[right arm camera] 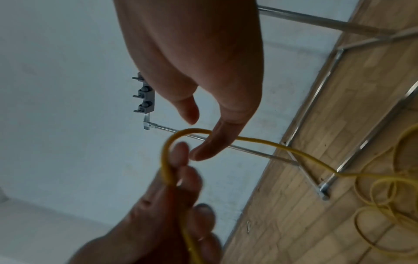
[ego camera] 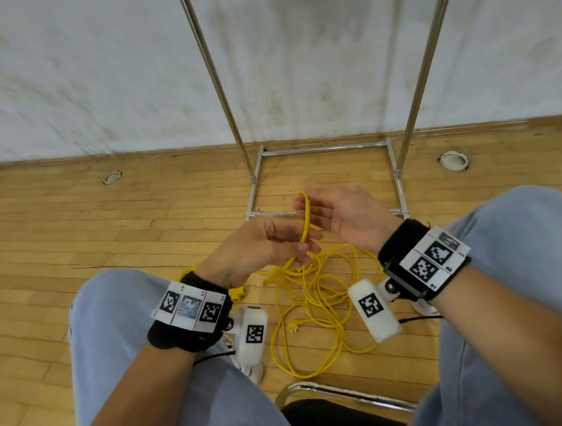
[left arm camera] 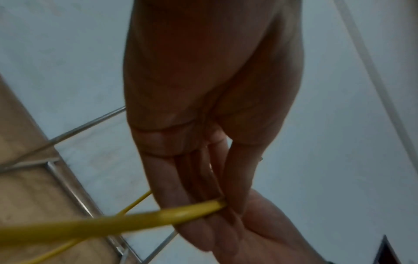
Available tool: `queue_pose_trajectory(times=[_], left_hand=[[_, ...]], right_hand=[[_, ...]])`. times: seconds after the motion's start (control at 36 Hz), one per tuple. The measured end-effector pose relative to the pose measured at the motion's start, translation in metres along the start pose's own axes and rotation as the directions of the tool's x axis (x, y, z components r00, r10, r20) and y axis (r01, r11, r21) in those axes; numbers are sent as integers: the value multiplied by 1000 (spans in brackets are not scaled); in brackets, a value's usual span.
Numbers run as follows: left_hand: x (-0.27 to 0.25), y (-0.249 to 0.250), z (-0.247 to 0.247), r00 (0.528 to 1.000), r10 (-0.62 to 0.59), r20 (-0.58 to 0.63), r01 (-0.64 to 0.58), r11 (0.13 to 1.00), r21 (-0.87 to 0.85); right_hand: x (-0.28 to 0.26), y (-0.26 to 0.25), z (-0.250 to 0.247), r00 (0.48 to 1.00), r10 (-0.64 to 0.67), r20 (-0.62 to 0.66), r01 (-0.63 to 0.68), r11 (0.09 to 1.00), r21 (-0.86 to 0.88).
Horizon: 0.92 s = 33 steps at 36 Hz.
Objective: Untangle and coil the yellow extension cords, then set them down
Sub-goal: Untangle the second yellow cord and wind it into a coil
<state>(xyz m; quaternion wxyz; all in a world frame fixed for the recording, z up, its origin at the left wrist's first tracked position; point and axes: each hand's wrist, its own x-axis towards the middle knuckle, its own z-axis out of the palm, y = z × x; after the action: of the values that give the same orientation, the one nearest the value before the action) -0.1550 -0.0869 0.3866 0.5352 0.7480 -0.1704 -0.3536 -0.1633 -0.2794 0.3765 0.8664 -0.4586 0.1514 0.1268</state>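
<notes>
Nearest the camera are the person's knees in light blue trousers (ego camera: 117, 306), spread to either side, with the chrome edge of a chair (ego camera: 346, 394) between them. Both wrists wear black bands with printed square markers and a small white camera housing.

On the wooden floor (ego camera: 81, 225) between the feet lies the yellow cord (ego camera: 318, 297) in a loose heap of overlapping loops, its plug (ego camera: 293, 325) lying among them. A second yellow end piece (ego camera: 237, 294) shows just past the left wrist.

Above the heap, the left hand (ego camera: 259, 247) is raised with its fingers (left arm camera: 181, 178) curled around a strand of the cord, pinching it against the thumb. The strand rises from that grip into a small upright loop. The right hand (ego camera: 343, 218) is just beyond, palm turned toward the left; its fingers (right arm camera: 217, 139) are loosely extended and slack, the loop arching over one fingertip without being gripped.

Farther off stands a metal rack (ego camera: 326, 149), its square base on the floor and two slanted poles rising from it. Behind it is a pale, stained wall (ego camera: 119, 63), and two round white fittings (ego camera: 454, 160) sit in the floor near its foot.
</notes>
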Motion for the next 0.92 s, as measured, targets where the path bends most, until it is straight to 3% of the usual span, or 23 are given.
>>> queue_pose_trajectory(times=[0.08,0.19,0.31,0.36,0.42,0.47,0.56,0.64,0.72,0.81,0.92], left_hand=[[-2,5,-1,992,-113,52,116,991,-71],[2,8,-6,972,-213,98,235,885,-402],[8,8,-14,963,-261,-66,138,691,-709],[7,9,-19,959,-248,-138,55,639,-767],[7,8,-23,958,-207,-200,-29,622,-783],[8,5,-25,953,-162,-257,-103,624,-775],[9,2,-25,951,-56,-304,-193,663,-724],[5,3,-23,957,80,-280,-244,745,-621],[0,5,-19,968,155,-195,-234,836,-497],[-2,1,-13,990,124,-63,-138,919,-368],[0,-3,-4,998,-10,-56,-1,981,-194]], right_hand=[[0,0,1,999,-14,50,11,998,65],[-5,-2,4,984,-13,179,9,1000,21],[-10,1,9,913,54,405,8,989,-151],[-14,5,11,839,163,520,2,954,-301],[-17,10,12,784,274,557,16,888,-460],[-17,15,12,793,323,516,33,823,-566],[-13,19,9,855,316,412,9,784,-621],[-9,18,11,931,195,307,-10,858,-514],[-5,10,15,982,51,184,-6,972,-235],[0,0,11,999,23,49,-24,1000,4],[3,2,4,1000,-2,-5,3,998,65]])
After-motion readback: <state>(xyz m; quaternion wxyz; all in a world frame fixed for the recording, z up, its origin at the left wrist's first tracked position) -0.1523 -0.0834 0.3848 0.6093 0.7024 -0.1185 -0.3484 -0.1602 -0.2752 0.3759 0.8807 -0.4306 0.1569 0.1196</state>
